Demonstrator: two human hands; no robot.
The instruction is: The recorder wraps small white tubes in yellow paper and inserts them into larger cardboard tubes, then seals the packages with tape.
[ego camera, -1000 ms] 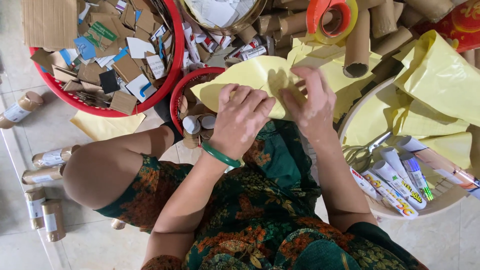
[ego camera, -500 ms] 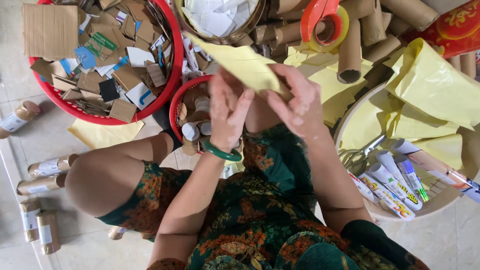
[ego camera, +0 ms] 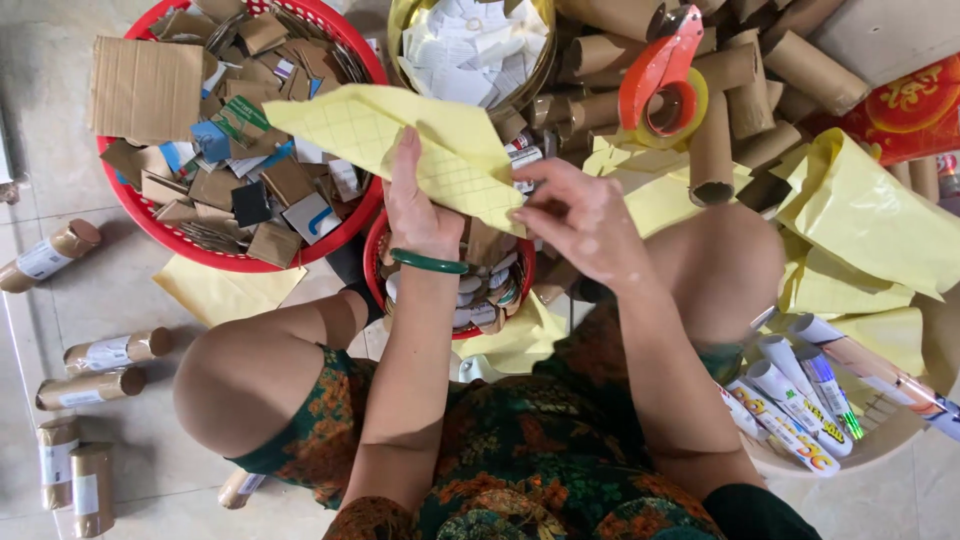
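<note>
A yellow gridded paper sheet is lifted above my lap, over a small red basket of short tubes. My left hand, with a green bangle on its wrist, holds the sheet from underneath, fingers pointing up. To its right, my right hand pinches the sheet's lower right edge with fingertips. Both hands are close together above my knees.
A large red basket of cardboard scraps sits at upper left, a bowl of white paper pieces behind. Cardboard tubes and an orange tape dispenser lie upper right. Yellow sheets and printed tubes fill a tub at right. Wrapped rolls lie on the floor.
The yellow sheet has been lifted and swung up and to the left. Both hands rose with it, and the view moved closer to them.
</note>
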